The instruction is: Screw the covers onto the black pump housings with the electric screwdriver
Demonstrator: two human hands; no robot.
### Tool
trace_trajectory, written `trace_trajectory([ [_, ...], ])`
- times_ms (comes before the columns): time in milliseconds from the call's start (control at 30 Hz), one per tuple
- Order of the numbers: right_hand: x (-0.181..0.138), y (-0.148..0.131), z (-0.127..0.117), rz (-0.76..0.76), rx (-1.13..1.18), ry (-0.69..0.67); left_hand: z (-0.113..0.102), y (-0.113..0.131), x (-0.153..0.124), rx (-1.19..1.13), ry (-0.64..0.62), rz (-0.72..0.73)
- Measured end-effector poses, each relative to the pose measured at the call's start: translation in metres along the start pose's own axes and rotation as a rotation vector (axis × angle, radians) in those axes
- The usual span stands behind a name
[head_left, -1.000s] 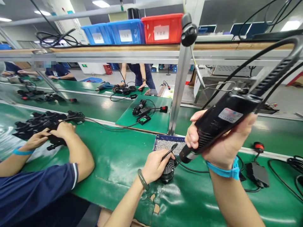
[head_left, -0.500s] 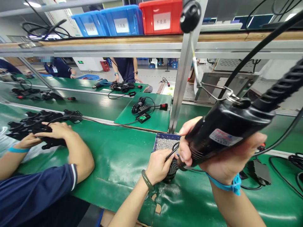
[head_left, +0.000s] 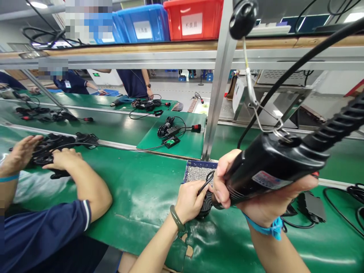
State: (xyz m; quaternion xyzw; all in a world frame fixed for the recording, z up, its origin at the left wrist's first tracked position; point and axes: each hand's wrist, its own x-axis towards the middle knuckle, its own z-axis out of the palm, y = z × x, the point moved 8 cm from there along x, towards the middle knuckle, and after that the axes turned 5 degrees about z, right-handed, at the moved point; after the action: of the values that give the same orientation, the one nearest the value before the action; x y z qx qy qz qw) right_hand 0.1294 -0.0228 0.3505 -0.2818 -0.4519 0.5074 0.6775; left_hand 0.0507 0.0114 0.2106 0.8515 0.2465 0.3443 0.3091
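Note:
My right hand (head_left: 267, 197) is wrapped around a black electric screwdriver (head_left: 270, 163), which hangs by a wire hook and slants down to the left. Its tip meets, or is very near, a round black ribbed part (head_left: 207, 203) on the bench; my right hand and the tool hide the contact point. Closed fingers of my left hand (head_left: 192, 201) grip that ribbed part from the left, with a thin black cable looping above them. Just behind lies a blue tray (head_left: 185, 172) full of small metal screws.
At left, a co-worker's hands (head_left: 62, 161) handle black parts (head_left: 85, 140). A coiled cable (head_left: 163, 131) with a small circuit box (head_left: 170, 142) lies beyond the tray, beside a metal post (head_left: 213, 113). A black box (head_left: 311, 206) with cables is at right. Bins (head_left: 195, 19) stand on the shelf.
The screwdriver's upper end has dipped slightly, and my right hand has shifted a little with it. My left hand stays put. The co-worker's left hand has lifted off the black parts.

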Motion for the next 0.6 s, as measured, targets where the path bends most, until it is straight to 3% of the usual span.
trace_trajectory([
  [233, -0.003, -0.016, -0.01, -0.033, -0.051, -0.041, 0.001, -0.004, 0.002, -0.017, -0.059, -0.077],
  [367, 0.013, -0.018, -0.065, -0.067, -0.173, 0.18, -0.003, 0.001, 0.001, -0.045, -0.198, 0.044],
  [467, 0.029, 0.009, -0.108, -0.019, -0.306, 0.281, -0.003, 0.004, -0.005, -0.029, -0.318, 0.147],
  [533, 0.03, 0.029, -0.131, 0.01, -0.439, 0.324, -0.006, -0.001, -0.007, -0.036, -0.311, 0.094],
  [600, 0.019, 0.039, -0.145, -0.008, -0.584, 0.384, -0.014, -0.007, -0.006, -0.084, -0.221, 0.024],
])
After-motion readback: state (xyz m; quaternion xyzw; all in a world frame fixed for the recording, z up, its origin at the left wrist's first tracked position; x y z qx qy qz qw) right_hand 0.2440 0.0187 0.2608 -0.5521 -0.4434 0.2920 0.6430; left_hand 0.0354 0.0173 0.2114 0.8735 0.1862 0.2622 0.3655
